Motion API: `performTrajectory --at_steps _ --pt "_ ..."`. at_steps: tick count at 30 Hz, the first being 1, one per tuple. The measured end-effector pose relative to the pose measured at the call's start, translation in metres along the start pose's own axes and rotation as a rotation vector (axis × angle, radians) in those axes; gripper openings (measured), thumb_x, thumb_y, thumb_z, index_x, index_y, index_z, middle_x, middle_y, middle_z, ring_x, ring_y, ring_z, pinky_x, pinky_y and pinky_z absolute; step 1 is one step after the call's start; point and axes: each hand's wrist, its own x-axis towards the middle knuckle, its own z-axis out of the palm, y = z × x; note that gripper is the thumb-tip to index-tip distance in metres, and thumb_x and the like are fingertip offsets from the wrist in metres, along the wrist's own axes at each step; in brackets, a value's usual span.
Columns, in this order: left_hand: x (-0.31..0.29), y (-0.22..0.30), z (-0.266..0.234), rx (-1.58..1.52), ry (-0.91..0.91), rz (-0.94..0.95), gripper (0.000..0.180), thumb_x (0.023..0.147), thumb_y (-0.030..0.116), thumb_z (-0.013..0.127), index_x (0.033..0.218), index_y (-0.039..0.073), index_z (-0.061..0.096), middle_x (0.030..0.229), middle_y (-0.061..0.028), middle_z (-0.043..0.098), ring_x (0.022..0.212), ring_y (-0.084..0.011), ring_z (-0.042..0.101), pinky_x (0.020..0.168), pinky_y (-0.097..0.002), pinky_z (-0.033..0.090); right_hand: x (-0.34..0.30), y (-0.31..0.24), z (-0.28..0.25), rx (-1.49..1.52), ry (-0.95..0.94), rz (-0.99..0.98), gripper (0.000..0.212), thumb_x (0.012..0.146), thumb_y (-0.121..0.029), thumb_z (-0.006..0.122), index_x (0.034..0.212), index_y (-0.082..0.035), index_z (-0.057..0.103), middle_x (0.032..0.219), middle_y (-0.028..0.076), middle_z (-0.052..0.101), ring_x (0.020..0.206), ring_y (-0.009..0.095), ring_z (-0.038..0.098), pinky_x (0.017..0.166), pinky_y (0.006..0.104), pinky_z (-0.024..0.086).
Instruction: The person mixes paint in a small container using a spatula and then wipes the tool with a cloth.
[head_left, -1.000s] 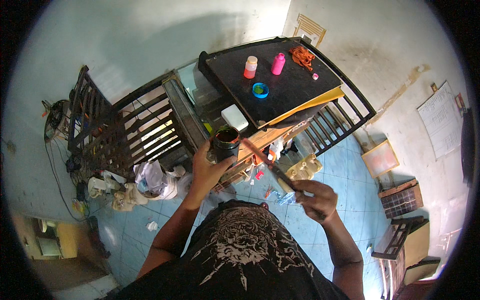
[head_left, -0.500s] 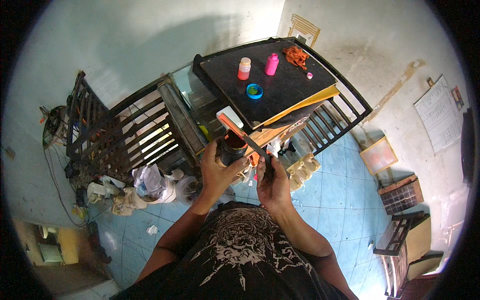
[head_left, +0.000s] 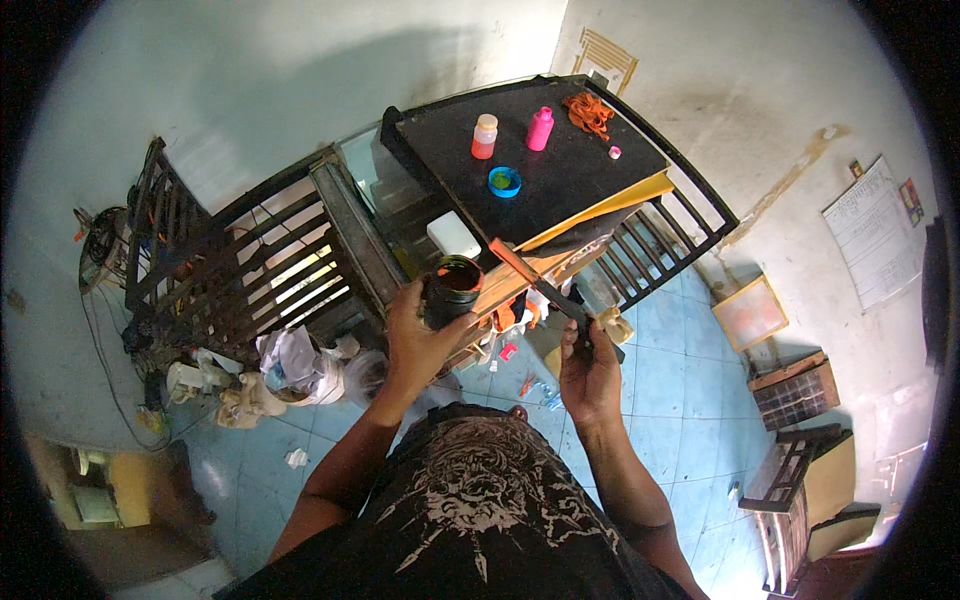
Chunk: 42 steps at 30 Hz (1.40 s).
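A dark open jar [head_left: 452,303], with orange stain around its inner rim, is held upright in my left hand [head_left: 412,345], the fingers wrapped round its side. My right hand [head_left: 590,378] grips the lower end of a long flat dark stick [head_left: 543,286] whose far end is coated orange. The stick slants up to the left, and its orange tip stays clear of the jar, to the right of the mouth. Just beyond the jar lies a white rounded block or box [head_left: 454,236].
A black tabletop [head_left: 560,190] ahead holds a clear bottle of orange-red liquid [head_left: 484,137], a pink bottle [head_left: 540,129], a blue lid [head_left: 504,182] with green residue, an orange cloth bundle [head_left: 588,115] and a small cap [head_left: 615,152]. Slatted dark benches [head_left: 270,260] flank it. Filled bags [head_left: 295,365] stand at left.
My right hand has moved right, taking the stick's orange tip away from above the jar. My left hand and the jar have shifted slightly left, exposing the jar's mouth.
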Motion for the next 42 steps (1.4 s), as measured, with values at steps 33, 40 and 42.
performTrajectory --at_steps 33,40,42 --pt "0.033 -0.017 -0.01 0.134 0.119 0.272 0.072 0.062 0.009 0.082 0.126 0.001 0.05 0.125 -0.0162 0.056 0.117 -0.0312 0.053 0.102 -0.0414 0.039 -0.006 -0.044 -0.068 -0.161 0.181 -0.242 0.023 0.098 -0.015 0.049 0.102 0.006 0.057 0.095 0.013 0.064 0.089 0.016 0.065 0.083 0.0211 0.056" --pt "0.047 -0.01 0.007 0.248 0.165 0.323 0.072 0.061 0.006 0.082 0.126 0.005 0.051 0.125 -0.0134 0.057 0.119 -0.0315 0.052 0.103 -0.0424 0.039 0.015 -0.072 -0.09 0.238 0.31 -0.159 0.024 0.101 -0.014 0.039 0.104 0.006 0.051 0.098 0.011 0.059 0.092 0.014 0.059 0.089 0.0191 0.052" --pt "0.054 -0.012 0.014 0.235 0.158 0.276 0.072 0.061 0.006 0.082 0.126 0.005 0.051 0.124 -0.0135 0.057 0.119 -0.0308 0.052 0.102 -0.042 0.04 0.029 -0.078 -0.111 0.18 0.248 -0.195 0.024 0.101 -0.015 0.041 0.104 0.005 0.053 0.101 0.013 0.06 0.095 0.015 0.061 0.084 0.0197 0.055"
